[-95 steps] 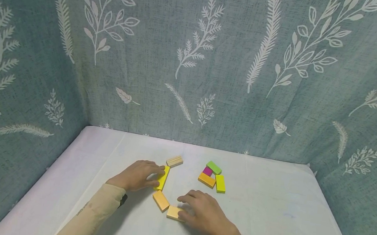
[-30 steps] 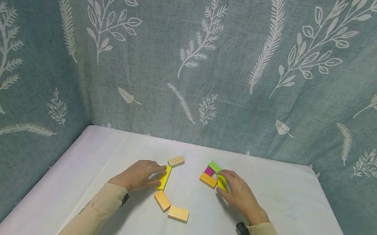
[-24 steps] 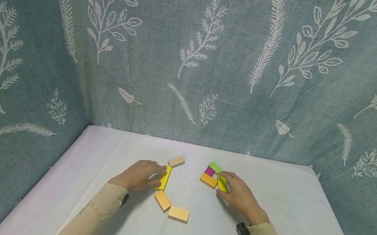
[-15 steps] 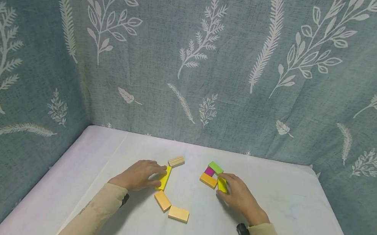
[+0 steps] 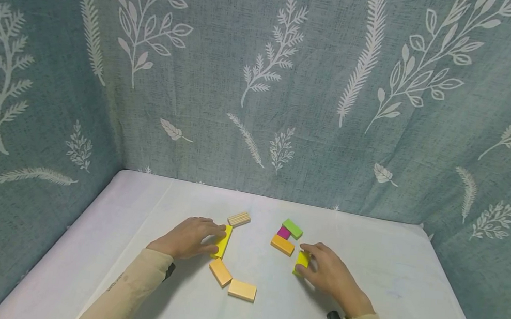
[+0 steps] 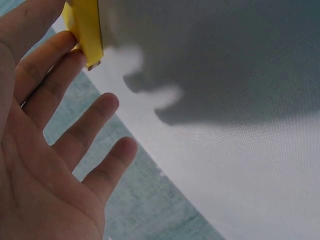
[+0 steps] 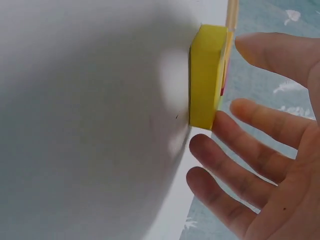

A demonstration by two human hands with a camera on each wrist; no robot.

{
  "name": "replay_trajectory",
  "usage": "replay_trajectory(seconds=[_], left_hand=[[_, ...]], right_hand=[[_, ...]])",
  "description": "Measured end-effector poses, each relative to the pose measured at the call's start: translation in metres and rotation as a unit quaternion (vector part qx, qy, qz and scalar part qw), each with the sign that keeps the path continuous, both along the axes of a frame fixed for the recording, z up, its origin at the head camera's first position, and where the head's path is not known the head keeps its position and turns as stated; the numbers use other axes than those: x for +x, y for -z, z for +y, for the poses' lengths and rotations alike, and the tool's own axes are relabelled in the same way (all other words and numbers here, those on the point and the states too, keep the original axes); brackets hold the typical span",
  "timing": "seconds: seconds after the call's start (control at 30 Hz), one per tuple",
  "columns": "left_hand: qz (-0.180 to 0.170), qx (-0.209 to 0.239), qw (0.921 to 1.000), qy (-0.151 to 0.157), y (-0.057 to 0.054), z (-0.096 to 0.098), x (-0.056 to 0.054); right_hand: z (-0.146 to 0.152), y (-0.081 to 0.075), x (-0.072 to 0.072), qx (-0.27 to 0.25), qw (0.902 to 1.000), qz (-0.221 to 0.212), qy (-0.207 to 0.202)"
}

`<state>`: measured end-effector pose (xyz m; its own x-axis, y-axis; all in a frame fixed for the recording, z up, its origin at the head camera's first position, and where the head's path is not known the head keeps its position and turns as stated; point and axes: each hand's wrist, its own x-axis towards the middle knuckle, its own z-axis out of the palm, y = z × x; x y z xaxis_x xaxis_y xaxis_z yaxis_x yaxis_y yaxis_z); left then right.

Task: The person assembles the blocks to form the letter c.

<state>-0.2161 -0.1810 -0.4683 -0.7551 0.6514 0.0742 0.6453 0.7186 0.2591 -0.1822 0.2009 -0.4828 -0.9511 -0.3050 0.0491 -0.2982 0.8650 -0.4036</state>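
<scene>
My left hand (image 5: 187, 238) holds a yellow wooden block (image 5: 223, 242) by its two ends, thumb at the near end. In the left wrist view, two fingertips touch that yellow block (image 6: 87, 30) while the other fingers spread away. Over on the right, my right hand (image 5: 329, 271) has thumb and forefinger about the ends of a second yellow block (image 5: 302, 260), which lies flat on the cloth. The right wrist view shows this yellow block (image 7: 206, 77) with fingertips at its lower end. Left of it lie an orange block (image 5: 282, 245), a magenta block (image 5: 283, 232) and a green block (image 5: 292, 229).
A ridged wooden block (image 5: 239, 219) lies beyond the left yellow block. Two plain tan blocks, one angled (image 5: 221, 272) and one lower right (image 5: 242, 290), continue a curve toward the front. The white cloth-covered table (image 5: 367, 254) meets patterned curtains (image 5: 257, 144) behind.
The right hand has left the near tan block, taken the right-hand yellow block and drawn it toward the front, away from the green and orange blocks. The left hand stays in place.
</scene>
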Motion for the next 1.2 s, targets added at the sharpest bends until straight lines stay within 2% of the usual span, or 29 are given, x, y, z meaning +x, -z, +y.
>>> replay_trajectory(seconds=[0.1, 0.23, 0.47, 0.67, 0.8, 0.9, 1.0, 1.2], left_hand=[[-0.001, 0.001, 1.0, 0.001, 0.0, 0.0, 0.0], [0.001, -0.001, 1.0, 0.005, -0.001, -0.001, 0.0], [0.006, 0.004, 1.0, 0.006, 0.0, -0.001, 0.001], [0.006, 0.002, 1.0, 0.002, 0.001, 0.0, 0.001], [0.011, 0.002, 0.9999, 0.005, 0.002, 0.0, 0.001], [0.013, 0.004, 0.9999, 0.007, 0.002, 0.0, 0.001], [0.015, 0.004, 0.9999, 0.007, 0.002, 0.0, 0.0], [0.01, 0.001, 0.9999, 0.0, 0.002, 0.002, 0.0]], right_hand=[[0.006, 0.0, 0.004, -0.011, 0.9998, 0.007, -0.016], [0.017, -0.001, 0.005, -0.031, 0.9962, 0.038, -0.072], [0.018, -0.005, 0.003, 0.009, 0.9889, 0.03, -0.145], [0.017, -0.005, 0.001, 0.05, 0.9799, 0.051, -0.186], [0.017, -0.001, -0.002, 0.053, 0.9731, 0.074, -0.212], [0.017, 0.003, -0.004, 0.049, 0.9693, 0.089, -0.224], [0.016, 0.004, -0.006, 0.053, 0.9696, 0.084, -0.224], [0.013, 0.002, -0.004, 0.065, 0.9805, 0.037, -0.182]])
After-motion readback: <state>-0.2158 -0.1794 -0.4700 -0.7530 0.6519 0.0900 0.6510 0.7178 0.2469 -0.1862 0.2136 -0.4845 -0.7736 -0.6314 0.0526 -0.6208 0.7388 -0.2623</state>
